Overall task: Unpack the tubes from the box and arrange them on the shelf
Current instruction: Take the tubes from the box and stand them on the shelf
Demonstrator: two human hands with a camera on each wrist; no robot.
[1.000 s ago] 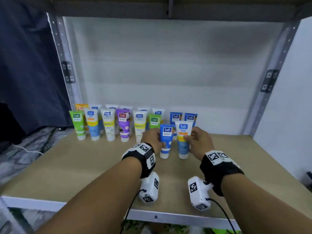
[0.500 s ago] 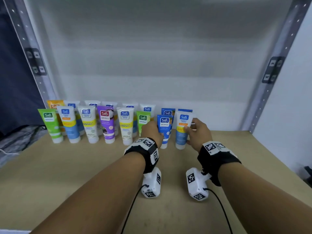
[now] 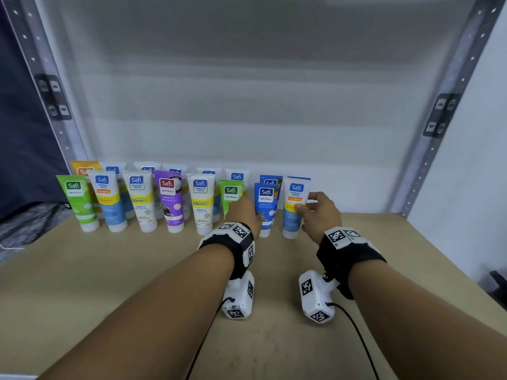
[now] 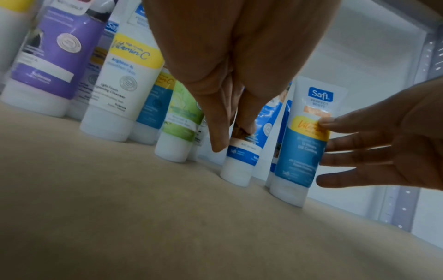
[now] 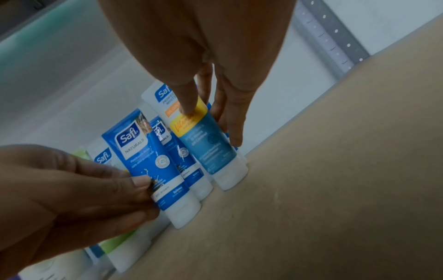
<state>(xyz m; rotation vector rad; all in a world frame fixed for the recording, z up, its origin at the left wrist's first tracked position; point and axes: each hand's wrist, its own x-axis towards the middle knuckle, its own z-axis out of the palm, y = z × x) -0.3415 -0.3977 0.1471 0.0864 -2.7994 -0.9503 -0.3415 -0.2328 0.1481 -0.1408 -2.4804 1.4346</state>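
Observation:
Two rows of Safi tubes stand cap-down at the back of the shelf board [image 3: 131, 272]. My left hand [image 3: 256, 213] pinches the lower part of a blue Naturals tube [image 3: 265, 200] that stands in the front row; the left wrist view shows the fingertips [image 4: 246, 130] on that tube [image 4: 242, 157]. My right hand [image 3: 306, 204] holds a white and blue Perfect White tube [image 3: 293, 215] just to the right. Its thumb lies on the yellow band and its fingers [image 5: 230, 125] reach behind the tube [image 5: 206, 145]. Both tubes stand upright on the board.
To the left stand a green tube [image 3: 78, 201], a purple tube [image 3: 171, 201] and several white ones. Grey steel uprights [image 3: 428, 160] frame a pale back panel [image 3: 247, 91]. A white wall [image 3: 466, 187] closes the right side and dark cloth [image 3: 24, 133] hangs at the left.
Both hands have pushed their tubes back from the open board into line with the front row. The view has moved closer to the shelf.

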